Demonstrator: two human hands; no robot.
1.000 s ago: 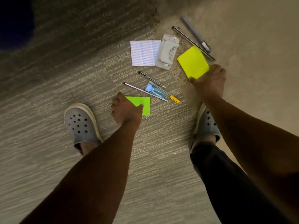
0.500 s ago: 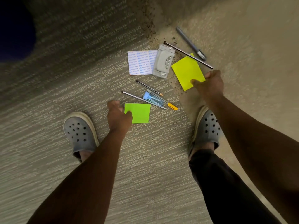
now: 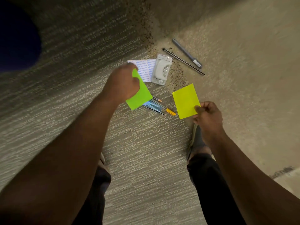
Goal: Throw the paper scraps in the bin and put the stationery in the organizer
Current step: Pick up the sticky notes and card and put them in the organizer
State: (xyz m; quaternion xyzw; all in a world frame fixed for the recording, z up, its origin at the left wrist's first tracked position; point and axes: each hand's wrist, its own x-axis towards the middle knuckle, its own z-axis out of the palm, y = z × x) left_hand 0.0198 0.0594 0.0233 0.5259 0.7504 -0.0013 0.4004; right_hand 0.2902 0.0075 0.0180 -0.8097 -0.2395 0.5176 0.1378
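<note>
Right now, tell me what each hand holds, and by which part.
Left hand grips the green paper along its upper left edge. Right hand pinches the yellow paper at its lower right corner.

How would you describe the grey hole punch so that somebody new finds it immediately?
Look at the carpet ahead of the person, just beyond the left hand. The hole punch lies beside the white printed sheet, on its right. It is the only bulky grey block; everything near it is flat paper or a thin pen.

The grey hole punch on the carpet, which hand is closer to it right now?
Left. The left hand, gripping a green paper, is just beside the hole punch; the right hand is farther off, nearer the person.
</note>
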